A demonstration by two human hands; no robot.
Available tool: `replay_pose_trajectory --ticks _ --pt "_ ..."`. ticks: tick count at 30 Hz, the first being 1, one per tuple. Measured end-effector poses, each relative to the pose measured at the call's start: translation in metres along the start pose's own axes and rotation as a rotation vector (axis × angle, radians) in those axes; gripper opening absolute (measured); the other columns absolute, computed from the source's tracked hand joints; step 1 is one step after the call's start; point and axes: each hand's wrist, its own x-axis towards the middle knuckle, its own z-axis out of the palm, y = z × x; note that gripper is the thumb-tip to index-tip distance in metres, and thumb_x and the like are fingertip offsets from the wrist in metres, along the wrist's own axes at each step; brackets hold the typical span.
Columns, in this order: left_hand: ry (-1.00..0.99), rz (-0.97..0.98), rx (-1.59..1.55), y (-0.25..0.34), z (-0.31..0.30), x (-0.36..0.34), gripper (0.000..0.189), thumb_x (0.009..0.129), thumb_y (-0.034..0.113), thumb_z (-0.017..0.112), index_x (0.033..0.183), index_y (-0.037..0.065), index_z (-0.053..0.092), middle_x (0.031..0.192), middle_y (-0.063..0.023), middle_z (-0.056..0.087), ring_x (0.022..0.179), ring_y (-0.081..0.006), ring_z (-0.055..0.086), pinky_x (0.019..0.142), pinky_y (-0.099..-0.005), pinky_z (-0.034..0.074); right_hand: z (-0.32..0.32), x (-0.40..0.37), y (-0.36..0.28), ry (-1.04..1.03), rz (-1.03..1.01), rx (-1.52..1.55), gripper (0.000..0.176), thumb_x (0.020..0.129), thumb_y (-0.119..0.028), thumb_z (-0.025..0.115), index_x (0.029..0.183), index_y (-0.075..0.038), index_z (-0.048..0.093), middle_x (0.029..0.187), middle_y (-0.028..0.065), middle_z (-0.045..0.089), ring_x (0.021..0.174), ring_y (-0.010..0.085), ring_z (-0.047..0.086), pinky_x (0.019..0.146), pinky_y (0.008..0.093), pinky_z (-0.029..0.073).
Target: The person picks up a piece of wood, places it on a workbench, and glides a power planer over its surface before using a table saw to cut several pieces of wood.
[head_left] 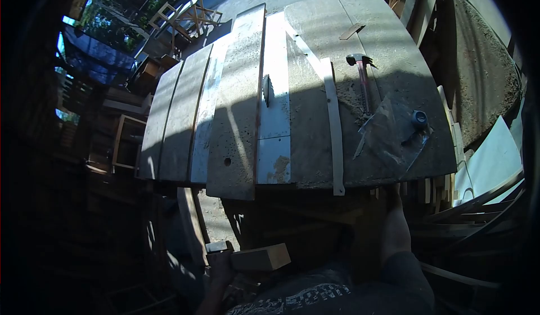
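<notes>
My left hand [222, 264] is low in the view, in shadow, with its fingers wrapped round a short wooden block [261, 257]. My right arm reaches forward to the front edge of the saw table [315, 168], and the right hand is hidden beneath that edge. A toothed circular blade [266, 90] stands up through the white strip of the table, beside a long wooden board [239, 101]. To the right of the blade lie a thin wooden strip [334, 129] and a hammer [363, 84]. A clear plastic bag [391, 135] lies near a blue tape measure [419, 119].
A small wood scrap [351, 31] is at the table's far side. Wooden frames [185, 22] stand at the back left. Stacked timber and a white panel [489, 163] lean at the right. Another upright board [194, 225] is below the table's front edge.
</notes>
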Motion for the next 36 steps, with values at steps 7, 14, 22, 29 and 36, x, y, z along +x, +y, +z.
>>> replay_pose_trajectory --ticks 7,14,22,29,36 --pt "-0.038 0.073 -0.006 -0.036 -0.021 0.032 0.053 0.064 0.031 0.078 0.11 0.011 0.06 0.104 -0.0115 0.061 0.104 -0.033 0.057 0.102 -0.0534 0.029 -0.003 -0.04 -0.004 -0.12 -0.04 0.501 0.029 0.098 -0.018 0.049 0.12 -0.001 0.059 0.101 0.0056 0.065 0.082 0.0224 0.064 0.077 0.0344 0.053" --pt "-0.148 0.508 0.216 -0.08 -0.11 0.085 0.061 0.065 0.019 0.076 0.121 0.012 0.054 0.11 -0.0074 0.058 0.112 -0.0295 0.054 0.103 -0.0566 0.032 0.097 -0.343 -0.185 -0.012 -0.451 -0.025 0.036 0.093 -0.018 0.065 0.123 0.001 0.058 0.114 0.0067 0.061 0.101 0.0155 0.059 0.086 0.0305 0.049" --pt "-0.213 1.092 0.37 -0.078 -0.18 0.155 0.057 0.066 0.022 0.075 0.119 0.011 0.056 0.11 -0.0059 0.061 0.116 -0.0244 0.053 0.102 -0.0449 0.034 0.229 -0.605 -0.256 -0.514 -0.735 -0.802 0.081 0.073 -0.041 0.082 0.138 -0.008 0.045 0.132 0.0179 0.056 0.117 0.0328 0.06 0.098 0.0458 0.047" --pt "-0.397 1.251 0.532 0.026 -0.184 0.187 0.067 0.061 0.021 0.082 0.123 0.018 0.054 0.116 -0.0034 0.063 0.124 -0.0249 0.051 0.109 -0.0571 0.027 0.234 -0.648 -0.19 -0.504 -0.292 -0.522 0.064 0.073 -0.028 0.083 0.121 -0.006 0.048 0.122 0.0225 0.057 0.102 0.0302 0.066 0.075 0.04 0.057" --pt "-0.361 1.377 0.707 0.124 -0.103 0.222 0.058 0.066 0.016 0.079 0.121 0.022 0.06 0.117 -0.0007 0.064 0.129 -0.0241 0.049 0.111 -0.0706 0.016 0.246 -0.64 -0.149 -0.346 -0.1 0.41 0.071 0.071 -0.016 0.084 0.127 -0.004 0.042 0.111 0.0121 0.055 0.096 0.0242 0.062 0.073 0.0388 0.058"
